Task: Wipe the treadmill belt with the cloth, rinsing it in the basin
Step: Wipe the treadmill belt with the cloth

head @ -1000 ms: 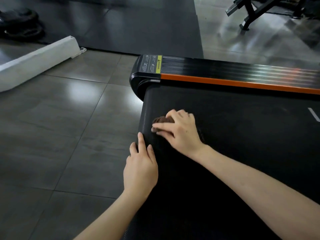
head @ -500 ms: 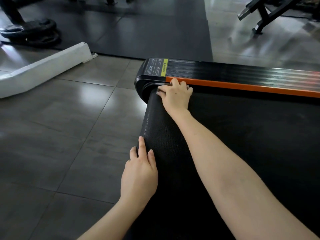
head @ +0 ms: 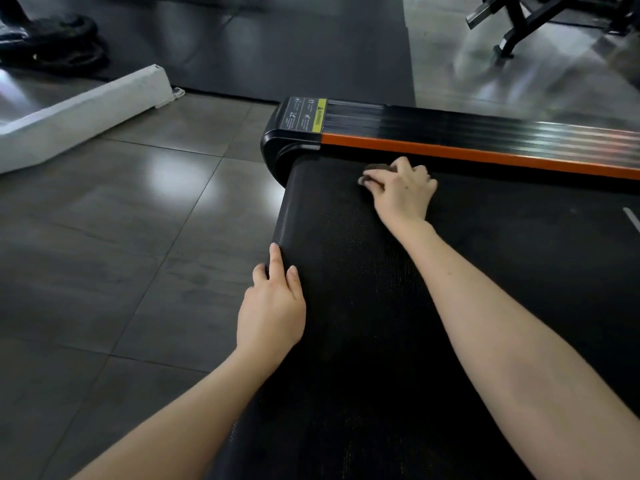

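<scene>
White foam block (head: pixel 79 112) on grey tiles (head: pixel 104 237), black floor mat (head: pixel 294 46), bench frame (head: pixel 518 32)

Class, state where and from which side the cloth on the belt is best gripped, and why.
Probably from above, over its bunched top, as the right hand does: the cloth lies on the flat belt near the orange rail, leaving only its top free.

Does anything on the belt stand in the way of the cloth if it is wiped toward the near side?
Nothing visible does. The right hand holds the cloth on the belt by the orange rail. The left hand rests on the belt's end edge, aside from that path.
</scene>
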Demonstrator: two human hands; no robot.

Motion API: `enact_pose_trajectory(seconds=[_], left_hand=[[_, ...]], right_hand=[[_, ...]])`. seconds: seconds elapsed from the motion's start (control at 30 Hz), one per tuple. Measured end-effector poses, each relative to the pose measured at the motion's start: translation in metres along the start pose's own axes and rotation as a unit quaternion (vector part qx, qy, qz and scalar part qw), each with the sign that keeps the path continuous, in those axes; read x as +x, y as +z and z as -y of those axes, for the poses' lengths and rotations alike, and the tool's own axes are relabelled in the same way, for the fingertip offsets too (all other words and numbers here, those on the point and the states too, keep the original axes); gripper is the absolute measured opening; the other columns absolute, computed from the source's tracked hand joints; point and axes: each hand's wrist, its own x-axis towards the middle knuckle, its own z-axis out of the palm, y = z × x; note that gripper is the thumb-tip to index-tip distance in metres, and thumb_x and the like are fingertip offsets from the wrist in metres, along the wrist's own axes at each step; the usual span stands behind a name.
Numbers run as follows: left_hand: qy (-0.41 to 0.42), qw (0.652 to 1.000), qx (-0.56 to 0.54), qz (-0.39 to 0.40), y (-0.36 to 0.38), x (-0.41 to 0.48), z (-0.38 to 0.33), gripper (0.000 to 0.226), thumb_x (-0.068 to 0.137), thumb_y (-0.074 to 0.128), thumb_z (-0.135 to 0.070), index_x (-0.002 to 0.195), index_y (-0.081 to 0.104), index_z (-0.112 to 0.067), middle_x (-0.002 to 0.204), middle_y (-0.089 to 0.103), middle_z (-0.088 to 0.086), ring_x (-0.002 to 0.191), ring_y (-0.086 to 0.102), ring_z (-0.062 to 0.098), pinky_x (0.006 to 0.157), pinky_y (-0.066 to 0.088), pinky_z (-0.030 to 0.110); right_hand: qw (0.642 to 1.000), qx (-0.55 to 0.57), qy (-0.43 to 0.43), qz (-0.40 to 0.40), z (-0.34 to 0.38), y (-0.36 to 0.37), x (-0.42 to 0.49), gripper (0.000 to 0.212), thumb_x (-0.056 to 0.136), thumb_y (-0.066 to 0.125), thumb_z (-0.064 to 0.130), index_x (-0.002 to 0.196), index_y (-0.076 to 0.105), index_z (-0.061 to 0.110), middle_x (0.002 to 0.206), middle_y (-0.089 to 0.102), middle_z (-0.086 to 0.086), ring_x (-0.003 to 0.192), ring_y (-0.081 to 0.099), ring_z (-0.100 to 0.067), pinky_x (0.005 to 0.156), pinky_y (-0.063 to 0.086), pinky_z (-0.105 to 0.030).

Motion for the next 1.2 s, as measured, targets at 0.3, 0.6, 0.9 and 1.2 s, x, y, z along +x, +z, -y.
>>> enact_pose_trajectory(seconds=[0.3, 0.6, 0.9, 1.2], left_hand=[[-0.108, 0.96, -0.251, 0.058, -0.021, 0.001, 0.003, 0.044, 0.102, 0.022, -0.034, 0.132, 0.046, -0.014, 0.136, 0.047, 0.011, 0.119, 0.048, 0.029, 0.096, 0.036, 0.036], [-0.178, 0.905, -0.378, 0.081, -0.082, -0.069, 0.067, 0.05, 0.101, 0.023, -0.045, 0.138, 0.044, -0.017, 0.132, 0.053, 0.004, 0.113, 0.05, 0.02, 0.091, 0.037, 0.034], [-0.211, 0.877, -0.431, 0.019, -0.09, -0.12, 0.102, 0.043, 0.102, 0.023, -0.04, 0.117, 0.057, -0.016, 0.11, 0.061, 0.005, 0.099, 0.058, 0.022, 0.091, 0.044, 0.038], [-0.105, 0.959, -0.234, -0.124, -0.074, -0.162, 0.093, 0.035, 0.101, 0.032, -0.032, 0.109, 0.059, -0.011, 0.103, 0.062, 0.005, 0.101, 0.056, 0.025, 0.084, 0.039, 0.035]], right_hand=[[0.987, 0.078, -0.138, 0.013, 0.058, -0.045, -0.155, 0.017, 0.083, 0.062, 0.042, 0.096, 0.071, 0.039, 0.091, 0.058, -0.002, 0.079, 0.052, -0.031, 0.068, 0.032, -0.036], [0.914, 0.126, -0.377, 0.077, 0.058, -0.097, -0.254, 0.027, 0.091, 0.047, 0.05, 0.1, 0.069, 0.039, 0.092, 0.06, -0.002, 0.077, 0.053, -0.025, 0.067, 0.038, -0.037], [0.933, 0.125, -0.331, 0.061, 0.106, -0.095, -0.293, 0.017, 0.085, 0.057, 0.038, 0.095, 0.071, 0.038, 0.094, 0.058, -0.001, 0.082, 0.05, -0.028, 0.07, 0.034, -0.038], [0.931, 0.097, -0.347, 0.062, 0.084, -0.087, -0.246, 0.026, 0.09, 0.049, 0.044, 0.107, 0.068, 0.039, 0.093, 0.059, -0.004, 0.077, 0.055, -0.03, 0.065, 0.042, -0.04]])
